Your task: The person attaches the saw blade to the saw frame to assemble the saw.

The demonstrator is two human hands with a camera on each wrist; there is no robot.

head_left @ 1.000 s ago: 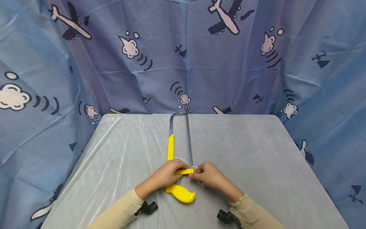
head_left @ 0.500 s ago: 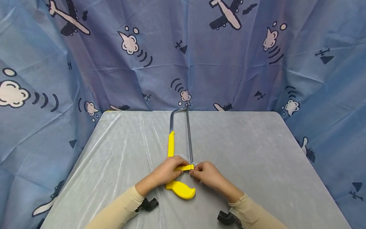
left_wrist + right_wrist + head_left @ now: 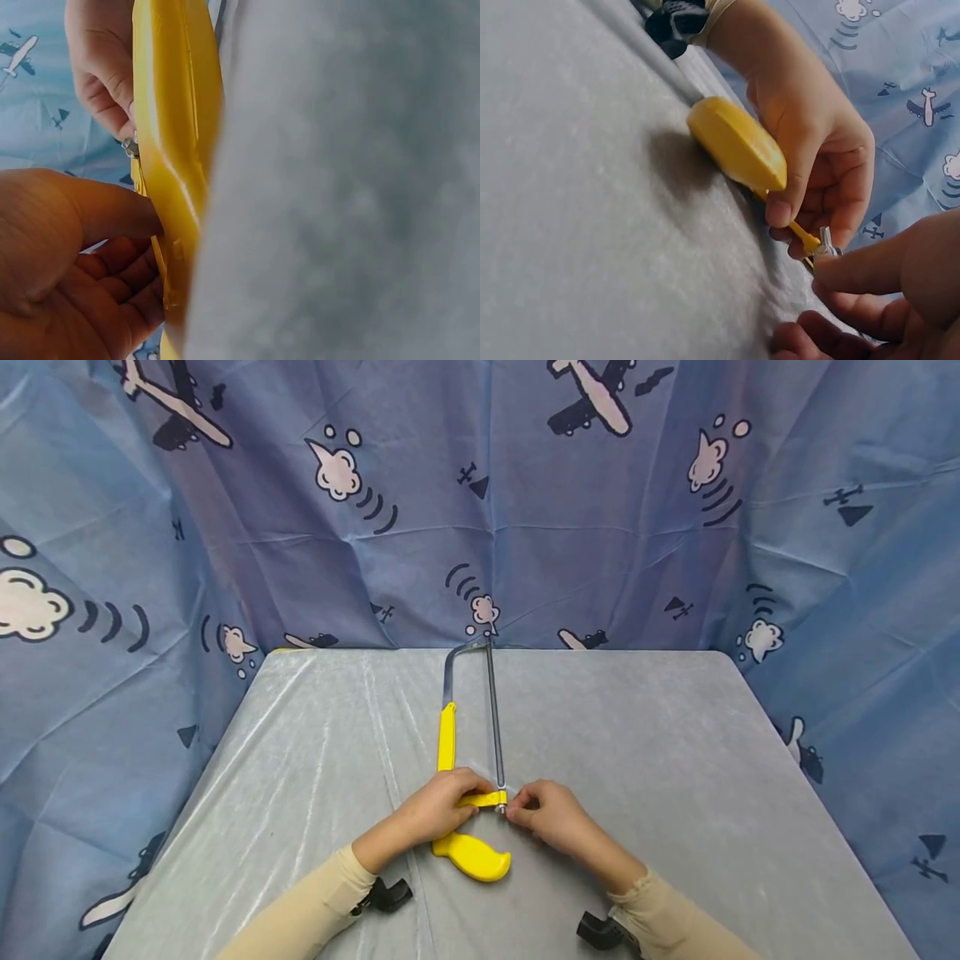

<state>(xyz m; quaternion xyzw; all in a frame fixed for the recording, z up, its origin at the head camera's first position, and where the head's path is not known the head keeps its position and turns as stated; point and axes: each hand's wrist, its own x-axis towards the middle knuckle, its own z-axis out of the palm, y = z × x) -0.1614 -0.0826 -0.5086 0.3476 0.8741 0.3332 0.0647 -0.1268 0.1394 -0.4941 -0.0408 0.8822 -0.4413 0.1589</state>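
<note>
A hacksaw with a yellow handle [image 3: 472,857] lies on the table, its dark blade [image 3: 495,718] pointing away from me. My left hand [image 3: 438,810] grips the yellow lower arm of its frame, thumb on one side and fingers on the other. At the end of that arm sits a small silver wing nut [image 3: 826,241]. My right hand [image 3: 553,817] has thumb and forefinger at this nut, pinching its edge; the fingertips partly cover it in the right wrist view. In the left wrist view the yellow handle [image 3: 174,97] hides part of the saw.
A grey cloth-covered table [image 3: 637,735] lies under the saw. Blue curtains [image 3: 420,485] printed with planes and clouds hang behind it and at both sides. Black wrist cameras [image 3: 392,895] are strapped to both forearms.
The right fingertips have shifted slightly right, and the wing nut now shows in the head view. The left hand keeps its grip; the saw stays in place while the view tilts a little.
</note>
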